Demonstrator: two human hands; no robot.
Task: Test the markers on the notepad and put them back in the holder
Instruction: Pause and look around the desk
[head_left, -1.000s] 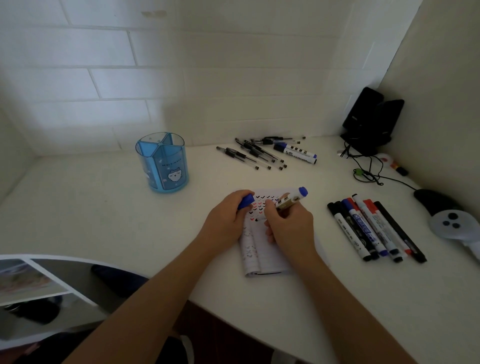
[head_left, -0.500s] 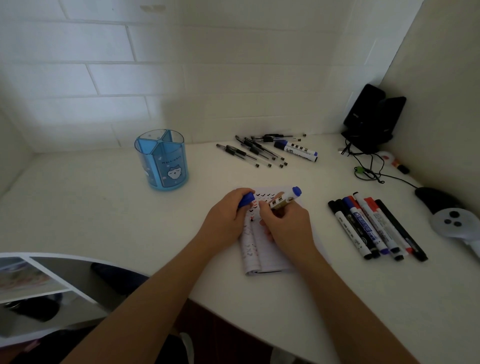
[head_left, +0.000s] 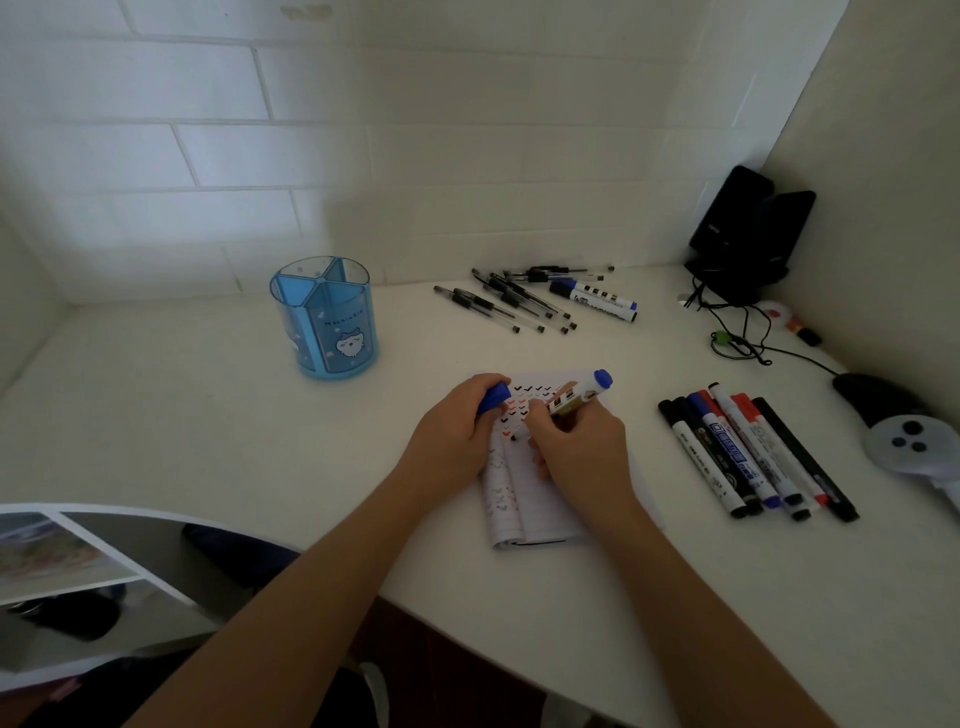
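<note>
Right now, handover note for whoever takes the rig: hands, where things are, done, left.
Left hand: grips the blue cap.
Right hand: holds the uncapped blue marker, tip on the notepad.
Holder: upright, left of the notepad, nothing sticking out of it.
Row of markers lies right of the notepad; second blue marker lies by the pens near the wall.
Done: rows of check marks on the page.
Left: finish this test, recap, put the markers into the holder. Which loose ones are tested, I cannot tell.
</note>
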